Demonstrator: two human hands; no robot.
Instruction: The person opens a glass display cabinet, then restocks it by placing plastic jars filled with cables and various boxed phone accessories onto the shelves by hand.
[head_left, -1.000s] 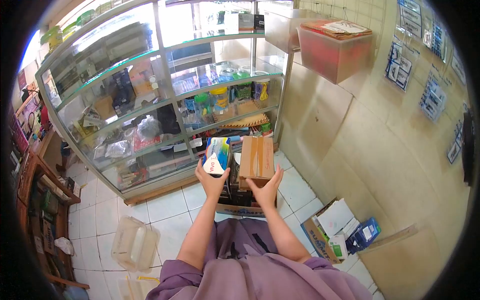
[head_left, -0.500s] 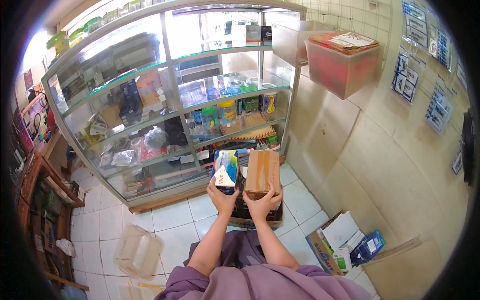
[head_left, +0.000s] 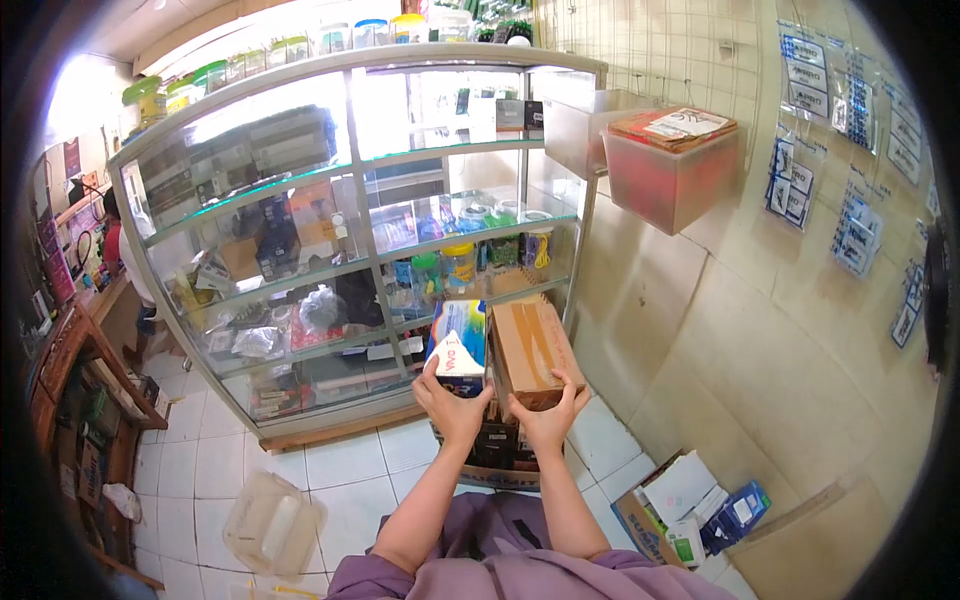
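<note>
My left hand (head_left: 453, 405) grips the near end of a blue, white and yellow box (head_left: 459, 340) that has handwriting on a white patch. Beside it, my right hand (head_left: 549, 410) has its fingers around the near end of a brown cardboard box (head_left: 531, 345) closed with tape. Both boxes are held side by side with a narrow gap between them. Below them on the floor is an open carton (head_left: 490, 475) filled with dark boxes, partly hidden by my hands and arms.
A glass display cabinet (head_left: 360, 245) stands ahead. On the right wall hang plastic packets (head_left: 790, 185), near a bin with red contents (head_left: 668, 185). A second carton (head_left: 645, 530) lies right, a clear tub (head_left: 272, 525) left. Part of a person (head_left: 128, 255) shows far left.
The view has tilted upward, showing jars on top of the cabinet. Both boxes look larger and nearer, raised higher above the carton. A person has come into view at the far left.
</note>
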